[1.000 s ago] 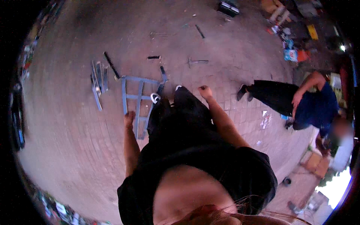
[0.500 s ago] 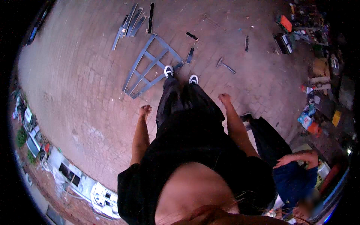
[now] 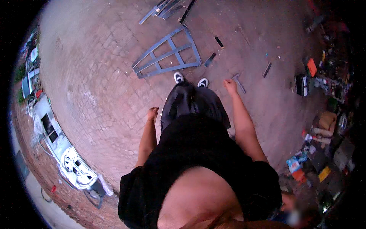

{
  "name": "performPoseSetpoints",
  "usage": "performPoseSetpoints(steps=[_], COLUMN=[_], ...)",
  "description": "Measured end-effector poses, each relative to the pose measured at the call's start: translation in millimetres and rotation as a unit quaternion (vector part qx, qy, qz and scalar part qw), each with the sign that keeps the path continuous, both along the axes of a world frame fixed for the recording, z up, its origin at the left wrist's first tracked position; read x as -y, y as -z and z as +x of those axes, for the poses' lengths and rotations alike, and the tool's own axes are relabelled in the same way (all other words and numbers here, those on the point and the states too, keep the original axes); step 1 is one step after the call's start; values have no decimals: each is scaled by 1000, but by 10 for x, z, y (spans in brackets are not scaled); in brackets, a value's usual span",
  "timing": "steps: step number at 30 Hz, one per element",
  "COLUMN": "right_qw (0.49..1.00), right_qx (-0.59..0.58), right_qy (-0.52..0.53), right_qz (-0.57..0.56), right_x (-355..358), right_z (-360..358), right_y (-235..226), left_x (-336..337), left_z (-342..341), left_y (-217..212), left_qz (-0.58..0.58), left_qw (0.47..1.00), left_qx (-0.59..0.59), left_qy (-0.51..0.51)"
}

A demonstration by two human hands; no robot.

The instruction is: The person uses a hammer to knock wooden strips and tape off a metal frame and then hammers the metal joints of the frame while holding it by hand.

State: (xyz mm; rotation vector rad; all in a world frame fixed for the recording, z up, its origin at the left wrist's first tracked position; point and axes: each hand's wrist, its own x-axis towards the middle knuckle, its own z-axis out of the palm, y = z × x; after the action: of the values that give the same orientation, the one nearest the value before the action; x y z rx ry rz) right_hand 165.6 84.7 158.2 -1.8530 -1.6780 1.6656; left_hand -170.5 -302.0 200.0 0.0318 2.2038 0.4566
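Note:
My left hand (image 3: 152, 113) hangs at my left side above the paving, its fingers loosely bent and nothing seen in it. Held out ahead on the other side, my right hand (image 3: 230, 87) also looks bare, with its fingers small and partly curled. Just beside it in the picture, a hammer (image 3: 240, 84) lies on the ground; I see no grip on it. In front of my shoes (image 3: 178, 78) lies a tapering frame of grey bars (image 3: 167, 70) with crosspieces.
Loose grey bars (image 3: 164, 9) lie beyond the frame, and short dark pieces (image 3: 219, 42) lie to its right. Piled odds and ends (image 3: 328, 122) line the right side. White panels (image 3: 76, 168) stand at the left edge. Another person (image 3: 288, 201) is partly visible behind my right.
The view has turned and moved, so the frame and hammer now appear closer to my feet and right hand. My right hand has risen forward. The other person has mostly dropped out of view.

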Motion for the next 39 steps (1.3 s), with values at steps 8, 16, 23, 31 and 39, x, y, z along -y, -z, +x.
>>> performPoseSetpoints(steps=[8,16,23,31,39], right_qw=[986,991,983,840,767], right_qx=[41,62,53,201,287], right_qy=[63,-42,-163,-504,-571], right_qz=[-150,-111,-70,12,55], right_x=[159,304,329,119,-167], right_z=[53,-616,-1504,-2461,-3228], right_y=[351,371,910,3461,5308], left_x=[-703,-1175,-1541,-1677,-2345], left_z=[-262,-246,-63,902,1080], left_y=[72,473,1397,2752,3731], left_qz=[180,110,115,152,207], left_qw=[973,983,982,863,790], left_qx=[121,109,102,332,318], left_qy=[-80,94,112,-350,-482])
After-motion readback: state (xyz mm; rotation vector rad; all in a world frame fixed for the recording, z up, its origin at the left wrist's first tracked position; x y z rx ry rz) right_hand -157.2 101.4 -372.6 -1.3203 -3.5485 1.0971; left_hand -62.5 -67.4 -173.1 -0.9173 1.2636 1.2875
